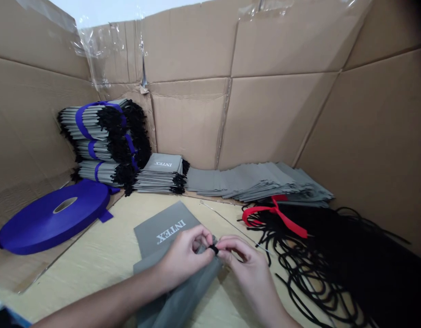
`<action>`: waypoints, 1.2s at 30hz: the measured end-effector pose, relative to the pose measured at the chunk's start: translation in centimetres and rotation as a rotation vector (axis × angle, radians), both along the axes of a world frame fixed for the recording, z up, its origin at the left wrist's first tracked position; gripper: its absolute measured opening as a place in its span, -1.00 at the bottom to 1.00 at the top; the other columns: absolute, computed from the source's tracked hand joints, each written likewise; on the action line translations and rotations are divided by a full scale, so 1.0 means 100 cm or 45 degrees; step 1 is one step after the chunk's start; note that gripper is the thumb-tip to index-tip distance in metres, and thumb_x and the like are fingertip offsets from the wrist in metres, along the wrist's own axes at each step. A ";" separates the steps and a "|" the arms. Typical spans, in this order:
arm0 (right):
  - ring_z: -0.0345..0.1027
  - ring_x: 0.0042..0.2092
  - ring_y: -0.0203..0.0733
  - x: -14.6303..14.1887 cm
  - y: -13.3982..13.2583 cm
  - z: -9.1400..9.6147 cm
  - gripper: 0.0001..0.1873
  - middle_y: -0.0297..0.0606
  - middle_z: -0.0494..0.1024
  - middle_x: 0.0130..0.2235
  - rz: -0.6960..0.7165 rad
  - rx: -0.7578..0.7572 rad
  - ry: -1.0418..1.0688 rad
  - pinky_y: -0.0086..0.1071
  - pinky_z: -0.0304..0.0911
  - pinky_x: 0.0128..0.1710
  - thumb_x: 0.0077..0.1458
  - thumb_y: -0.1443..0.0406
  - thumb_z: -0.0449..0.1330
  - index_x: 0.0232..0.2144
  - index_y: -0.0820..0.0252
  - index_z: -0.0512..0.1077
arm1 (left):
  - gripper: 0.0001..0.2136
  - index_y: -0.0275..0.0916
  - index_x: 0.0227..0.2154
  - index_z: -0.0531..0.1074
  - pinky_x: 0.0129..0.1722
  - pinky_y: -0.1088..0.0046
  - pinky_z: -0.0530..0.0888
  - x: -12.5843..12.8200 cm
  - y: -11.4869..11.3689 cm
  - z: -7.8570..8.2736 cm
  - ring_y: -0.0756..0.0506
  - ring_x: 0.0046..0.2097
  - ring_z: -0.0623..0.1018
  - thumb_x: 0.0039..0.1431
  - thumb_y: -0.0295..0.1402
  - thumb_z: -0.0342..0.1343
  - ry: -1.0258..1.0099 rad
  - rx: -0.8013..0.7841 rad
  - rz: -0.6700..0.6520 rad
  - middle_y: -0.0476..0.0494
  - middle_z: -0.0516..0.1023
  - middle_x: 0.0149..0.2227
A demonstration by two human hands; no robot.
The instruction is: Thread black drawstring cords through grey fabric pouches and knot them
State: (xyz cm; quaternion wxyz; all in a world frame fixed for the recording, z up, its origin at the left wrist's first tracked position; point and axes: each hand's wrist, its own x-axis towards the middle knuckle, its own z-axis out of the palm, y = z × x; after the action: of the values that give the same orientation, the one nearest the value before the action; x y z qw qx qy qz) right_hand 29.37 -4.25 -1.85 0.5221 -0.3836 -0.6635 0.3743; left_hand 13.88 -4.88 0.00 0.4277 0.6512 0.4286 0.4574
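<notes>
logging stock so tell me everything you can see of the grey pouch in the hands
The grey pouch is flat, soft and fabric-like, with white INTEX lettering on its face. It lies on the pale table, its near end draped toward the camera. The left hand pinches its edge; the right hand pinches a black cord there.

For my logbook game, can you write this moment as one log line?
left hand: pinching bag | right hand: pinching cord at bag's edge | nearby: cord pile, blue ribbon roll
</notes>
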 end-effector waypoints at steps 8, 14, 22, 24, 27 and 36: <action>0.37 -0.24 -0.19 -0.003 -0.004 0.003 -0.84 -0.24 0.48 -0.31 0.102 0.286 -0.112 -0.40 0.27 -0.25 0.09 0.32 0.12 -0.47 0.12 0.47 | -0.86 -0.30 -0.48 0.31 -0.42 0.59 0.29 -0.007 0.002 0.003 0.02 -0.37 0.43 -0.04 -0.38 0.16 -0.143 -0.019 0.019 -0.02 0.43 -0.45; 0.36 -0.26 -0.17 0.009 0.002 0.013 -0.78 -0.23 0.49 -0.30 0.116 -0.027 -0.085 -0.36 0.29 -0.27 0.05 0.19 0.16 -0.25 0.16 0.42 | -0.82 -0.31 -0.46 0.35 -0.44 0.58 0.28 -0.007 -0.002 0.011 0.03 -0.41 0.42 -0.02 -0.30 0.18 -0.056 -0.011 -0.010 -0.04 0.46 -0.44; 0.30 -0.34 -0.22 0.013 0.005 0.024 -0.79 -0.32 0.44 -0.43 0.238 -0.002 -0.357 -0.39 0.20 -0.33 0.07 0.17 0.12 -0.41 0.19 0.42 | -0.90 -0.32 -0.51 0.35 -0.57 0.61 0.14 -0.004 -0.006 0.011 0.11 -0.55 0.23 -0.03 -0.40 0.14 0.132 0.004 0.001 0.06 0.35 -0.55; 0.28 -0.37 -0.24 0.013 0.003 0.027 -0.81 -0.35 0.41 -0.45 0.239 0.023 -0.403 -0.42 0.17 -0.36 0.07 0.18 0.12 -0.43 0.18 0.40 | -0.93 -0.32 -0.51 0.35 -0.57 0.61 0.12 -0.005 -0.006 0.008 0.11 -0.56 0.20 -0.03 -0.43 0.12 0.171 0.026 0.000 0.07 0.33 -0.56; 0.26 -0.37 -0.27 0.013 0.001 0.030 -0.78 -0.38 0.38 -0.45 0.277 -0.027 -0.394 -0.44 0.16 -0.36 0.12 0.17 0.08 -0.46 0.17 0.36 | -0.97 -0.31 -0.48 0.36 -0.57 0.61 0.11 -0.006 -0.005 0.005 0.11 -0.56 0.17 -0.05 -0.48 0.09 0.210 0.040 -0.021 0.07 0.35 -0.53; 0.14 -0.42 -0.31 0.014 0.001 0.026 -0.75 -0.43 0.26 -0.47 0.282 -0.082 -0.388 -0.48 0.06 -0.44 0.19 0.15 -0.02 -0.44 0.15 0.27 | -0.83 -0.30 -0.46 0.35 -0.51 0.60 0.15 -0.010 0.003 0.003 0.05 -0.48 0.25 0.00 -0.28 0.11 0.283 -0.152 -0.107 0.07 0.29 -0.55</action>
State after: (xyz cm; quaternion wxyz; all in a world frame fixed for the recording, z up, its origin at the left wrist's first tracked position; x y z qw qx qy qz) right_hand 30.75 -4.16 0.74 0.3585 -0.3769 -0.7608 0.3881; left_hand 12.85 -4.60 0.33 0.4344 0.6886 0.4722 0.3379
